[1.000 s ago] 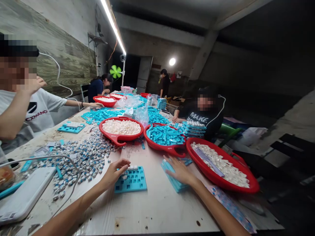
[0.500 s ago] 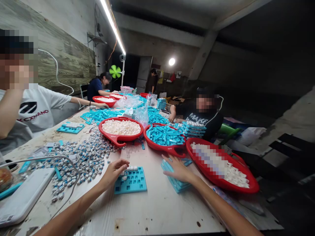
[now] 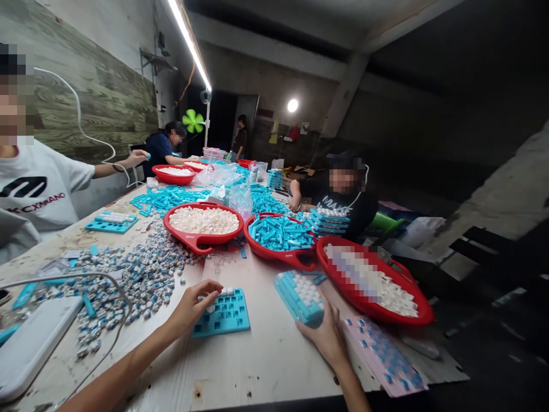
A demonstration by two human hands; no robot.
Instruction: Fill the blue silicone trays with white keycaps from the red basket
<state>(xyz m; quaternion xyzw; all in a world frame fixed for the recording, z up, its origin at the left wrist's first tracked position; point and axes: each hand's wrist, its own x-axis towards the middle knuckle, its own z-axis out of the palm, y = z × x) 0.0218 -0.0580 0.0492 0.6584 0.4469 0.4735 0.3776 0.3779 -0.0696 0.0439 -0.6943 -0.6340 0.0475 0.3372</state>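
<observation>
My left hand is over the left part of a light-blue tray with square holes. Its fingers are curled towards the thumb, and anything between them is hidden. A few white caps sit in the tray's far row. To the right, my right hand grips the near right corner of a stack of light-blue trays, thumb along the front and fingers behind. White caps fill much of the stack's top.
Red basins hold cream pieces, blue pieces and white caps. Small switch-like parts lie heaped at left, near a white power bank. A pink sheet with blue-and-white pieces lies at right. Co-workers sit around the table.
My right hand has gone from lying spread over the tray stack to gripping its near right corner, uncovering white caps. My left hand stays at its tray. A co-worker's hand rose from a basin.
</observation>
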